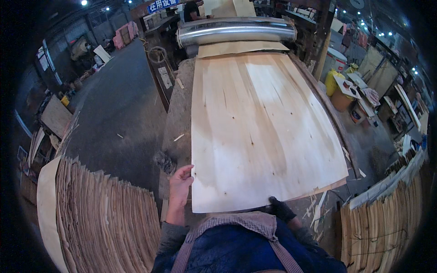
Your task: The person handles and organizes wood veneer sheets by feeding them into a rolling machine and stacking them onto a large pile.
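A large pale wood veneer sheet (255, 136) with brown streaks and small knots lies in front of me, running away toward a shiny metal roller (236, 32). My left hand (181, 182), bare, pinches the sheet's left edge close to its near corner. At the near edge, right of the middle, my right hand (281, 209) in a dark glove grips the sheet; its fingers are partly hidden beneath. Another veneer piece (241, 47) lies across the far end, right before the roller. The edge of a browner layer shows under the sheet at the near right.
Tall stacks of veneer stand at my left (104, 214) and right (387, 223). Wood scraps (318, 211) litter the floor by the right stack. Beyond the roller a person (192, 11) stands near more sheets. Buckets and a yellow bag (334, 82) sit at the right.
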Demonstrator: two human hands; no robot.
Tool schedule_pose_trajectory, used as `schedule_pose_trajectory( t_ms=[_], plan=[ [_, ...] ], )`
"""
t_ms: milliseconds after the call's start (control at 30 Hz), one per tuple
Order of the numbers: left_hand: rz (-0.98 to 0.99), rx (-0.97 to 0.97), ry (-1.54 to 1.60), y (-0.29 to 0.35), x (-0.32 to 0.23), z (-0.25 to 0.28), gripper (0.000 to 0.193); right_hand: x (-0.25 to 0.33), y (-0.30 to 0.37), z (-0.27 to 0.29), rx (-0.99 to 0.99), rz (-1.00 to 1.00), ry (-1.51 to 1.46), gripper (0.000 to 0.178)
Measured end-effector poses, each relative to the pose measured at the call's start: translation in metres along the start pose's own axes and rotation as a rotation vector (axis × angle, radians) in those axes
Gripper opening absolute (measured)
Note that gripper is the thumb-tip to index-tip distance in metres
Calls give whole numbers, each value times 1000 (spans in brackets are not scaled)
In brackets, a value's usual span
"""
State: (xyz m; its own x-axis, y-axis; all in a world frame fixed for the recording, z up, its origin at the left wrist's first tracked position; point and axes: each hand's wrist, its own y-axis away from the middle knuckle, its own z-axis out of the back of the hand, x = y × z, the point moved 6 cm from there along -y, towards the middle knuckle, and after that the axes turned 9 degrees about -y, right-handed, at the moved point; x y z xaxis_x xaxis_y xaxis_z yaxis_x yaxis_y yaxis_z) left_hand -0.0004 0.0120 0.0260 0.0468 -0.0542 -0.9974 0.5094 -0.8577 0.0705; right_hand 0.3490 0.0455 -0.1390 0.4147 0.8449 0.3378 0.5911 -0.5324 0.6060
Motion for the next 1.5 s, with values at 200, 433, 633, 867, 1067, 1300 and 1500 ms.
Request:
schedule_pose_trajectory(
  t_ms=[200, 433, 633, 867, 1067, 1300, 1500],
  plan=[
    [-97, -255, -861, -33, 122, 72, 43, 41, -56, -32, 130, 101, -61, 50],
    [198, -157, -1397, 30, 171, 13, 58, 128, -173, -77, 197, 193, -190, 24],
    [235, -129, -1318, 48, 181, 22, 68, 153, -247, -103, 481, 237, -214, 35],
    [254, -26, -1254, 29, 155, 3, 63, 91, -197, -60, 562, 124, -53, 32],
    [254, -46, -541, 20, 174, 28, 59, 19, -64, -63, 375, -173, 39, 32],
    [-49, 63, -561, 2, 134, 42, 48, -23, -41, 17, 253, -161, -60, 36],
    [233, -12, -150, 13, 94, 31, 46, 2, -16, 55, -82, 275, 942, 32]
  ],
)
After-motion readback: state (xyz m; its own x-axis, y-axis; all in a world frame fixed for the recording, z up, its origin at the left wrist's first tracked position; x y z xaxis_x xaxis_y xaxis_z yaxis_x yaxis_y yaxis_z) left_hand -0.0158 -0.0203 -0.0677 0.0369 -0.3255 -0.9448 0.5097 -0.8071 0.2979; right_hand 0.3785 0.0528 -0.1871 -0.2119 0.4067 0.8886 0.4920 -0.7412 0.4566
